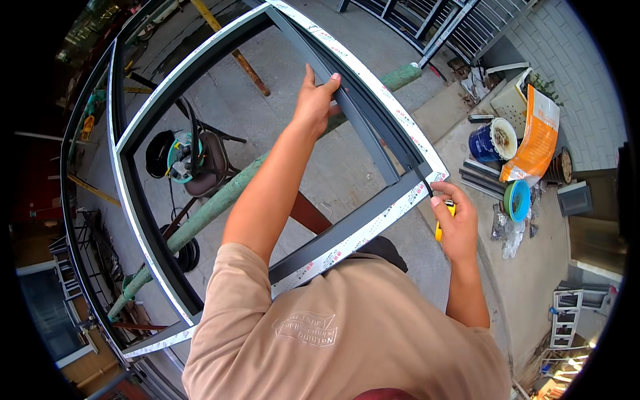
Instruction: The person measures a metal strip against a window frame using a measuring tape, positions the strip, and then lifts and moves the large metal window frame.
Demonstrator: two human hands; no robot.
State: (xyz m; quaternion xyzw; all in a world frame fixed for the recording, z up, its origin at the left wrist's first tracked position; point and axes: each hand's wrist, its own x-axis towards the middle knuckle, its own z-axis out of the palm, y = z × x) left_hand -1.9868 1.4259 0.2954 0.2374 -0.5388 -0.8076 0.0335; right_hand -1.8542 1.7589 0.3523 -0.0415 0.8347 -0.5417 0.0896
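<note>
A large dark grey window frame (pixel 363 233), its face covered in white printed protective film, lies in front of me. My left hand (pixel 316 103) reaches across the opening and grips a long dark grey strip (pixel 365 130) along the frame's right side, thumb pressed on it. The strip slants slightly away from that side, leaving a narrow gap. At the near right corner, my right hand (pixel 457 220) is closed around a yellow-handled tool (pixel 439 231); its exact kind is hidden by the fingers. A thin black piece (pixel 423 181) runs from the fingertips to the frame corner.
A green pole (pixel 220 197) passes beneath the frame. A chair (pixel 212 163) with a teal container of tools (pixel 183 157) stands under the opening. At right are a blue bucket (pixel 485 145), an orange-and-white sack (pixel 537 137) and a basin (pixel 519 201). Metal railings (pixel 433 30) stand at the back.
</note>
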